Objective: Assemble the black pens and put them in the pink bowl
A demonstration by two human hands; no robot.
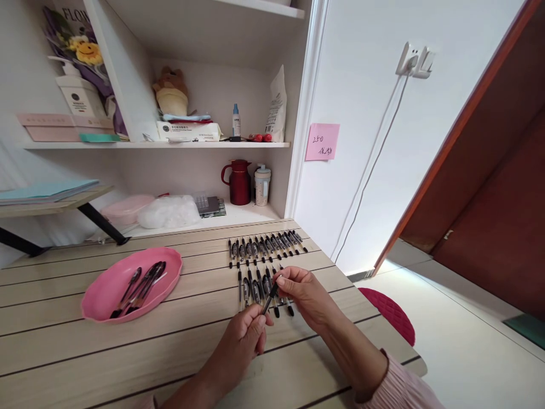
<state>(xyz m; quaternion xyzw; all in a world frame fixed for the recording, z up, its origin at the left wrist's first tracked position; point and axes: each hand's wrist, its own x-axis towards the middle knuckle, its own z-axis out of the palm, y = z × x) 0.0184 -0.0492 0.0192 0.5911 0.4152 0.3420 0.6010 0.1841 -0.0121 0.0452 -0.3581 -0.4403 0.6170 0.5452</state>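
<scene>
Between my two hands is a black pen (pixel 269 299), held at a slant over the table. My left hand (pixel 244 335) is closed round its lower end. The fingers of my right hand (pixel 302 289) pinch its upper end. Just behind the hands lies a near row of black pens (pixel 255 287), partly hidden by my fingers. Farther back, a longer row of pens and caps (pixel 266 248) lies side by side. To the left, a pink scalloped tray (pixel 100 284) holds several more dark pens (pixel 145 287).
The slatted wooden table (pixel 191 352) meets a white shelf unit at the back. On it stand a red jug (pixel 240 183), a pale cup (pixel 261 186) and a plastic bag (pixel 169 212). A wooden riser (pixel 63 200) stands at left. A red round seat (pixel 392 315) shows beyond the right edge.
</scene>
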